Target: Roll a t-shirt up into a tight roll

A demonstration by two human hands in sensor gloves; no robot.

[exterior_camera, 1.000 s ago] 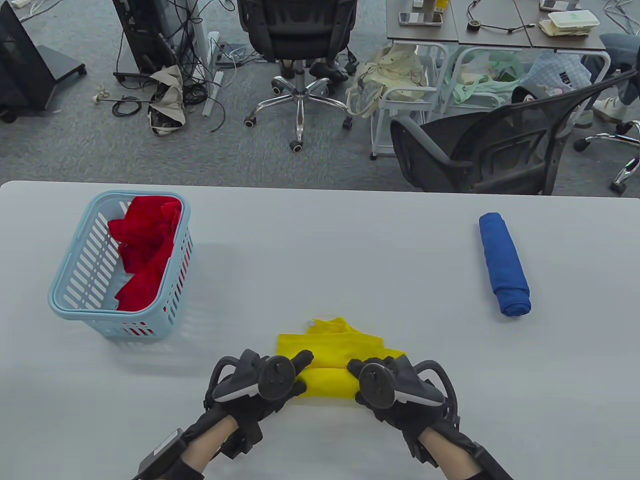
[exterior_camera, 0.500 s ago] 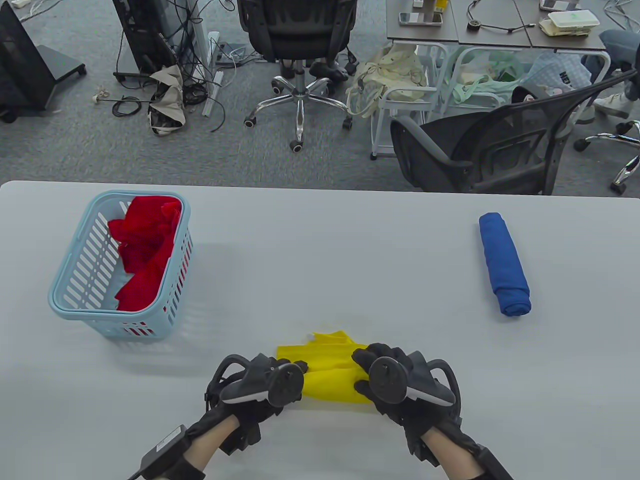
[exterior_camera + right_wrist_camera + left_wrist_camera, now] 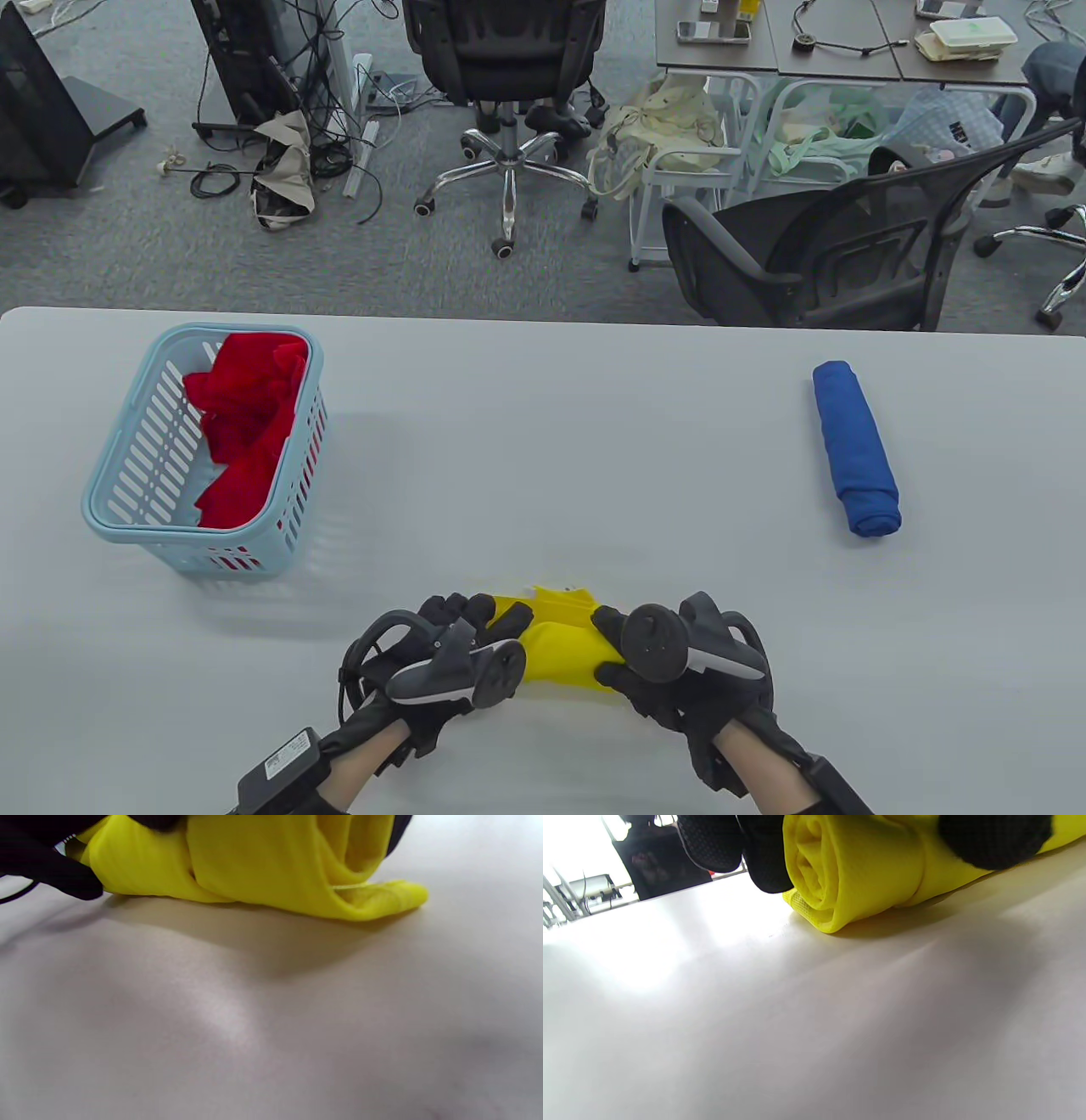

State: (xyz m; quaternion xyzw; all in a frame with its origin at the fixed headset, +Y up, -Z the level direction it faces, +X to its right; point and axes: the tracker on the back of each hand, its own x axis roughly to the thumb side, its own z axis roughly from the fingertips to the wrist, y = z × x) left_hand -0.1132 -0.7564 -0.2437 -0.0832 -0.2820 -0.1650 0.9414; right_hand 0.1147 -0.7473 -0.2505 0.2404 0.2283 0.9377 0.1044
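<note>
A yellow t-shirt (image 3: 562,647) lies rolled up at the table's near middle, with only a small flap left unrolled at its far side. My left hand (image 3: 462,632) grips the roll's left end, fingers curled over the top and thumb below. My right hand (image 3: 632,649) grips the right end the same way. In the left wrist view the yellow t-shirt (image 3: 857,874) shows its spiral end resting on the table. In the right wrist view the yellow t-shirt (image 3: 254,861) has a loose fold sticking out at the right end.
A light blue basket (image 3: 119,501) with a red garment (image 3: 246,424) stands at the left of the white table (image 3: 543,441). A rolled blue garment (image 3: 855,446) lies at the right. Office chairs stand beyond the far edge.
Both hands have rolled the yellow t-shirt onward. The flat part beyond the roll has shrunk to a small flap, and the hands have drawn closer together.
</note>
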